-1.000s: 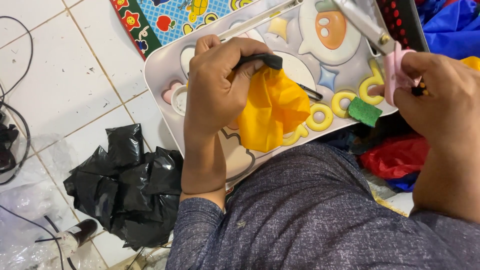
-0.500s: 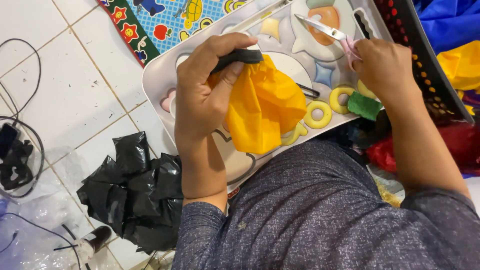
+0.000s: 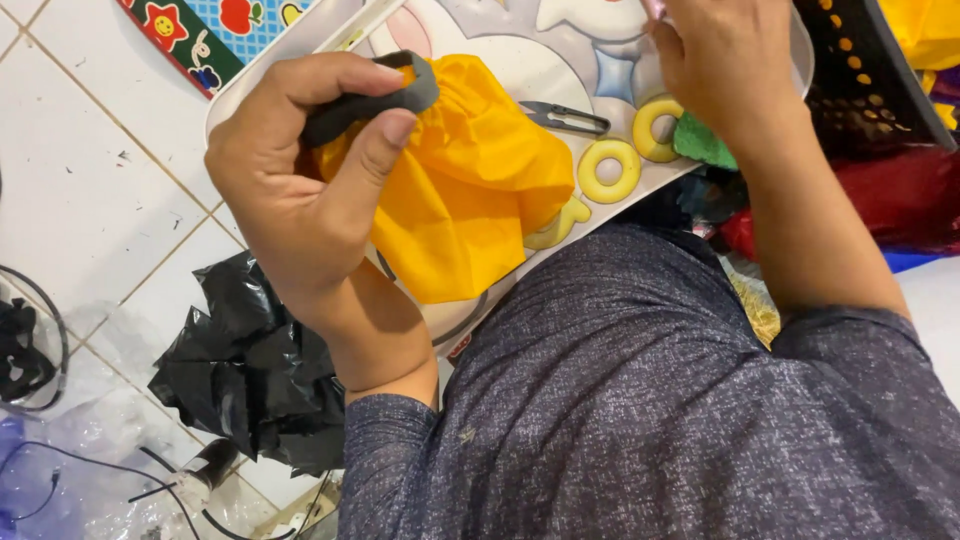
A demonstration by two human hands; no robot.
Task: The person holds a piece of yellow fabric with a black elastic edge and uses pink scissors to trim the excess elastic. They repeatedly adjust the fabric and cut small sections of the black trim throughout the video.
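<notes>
Yellow fabric (image 3: 470, 190) bunched, gathered under black band (image 3: 375, 100); over tray.

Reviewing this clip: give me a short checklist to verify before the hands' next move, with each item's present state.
1. Left hand grips the black band: ok.
2. Yellow cloth gathered under the band: ok.
3. Cloth rests over the tray: ok.
4. Right hand holds a tool: cannot tell, cut off at the frame edge.
5. Small clip lies free on the tray: ok.
6. Yellow rings apart from the cloth: ok.

Left hand (image 3: 300, 190) grips black strip (image 3: 375, 100), yellow cloth (image 3: 470, 190) beneath
</notes>
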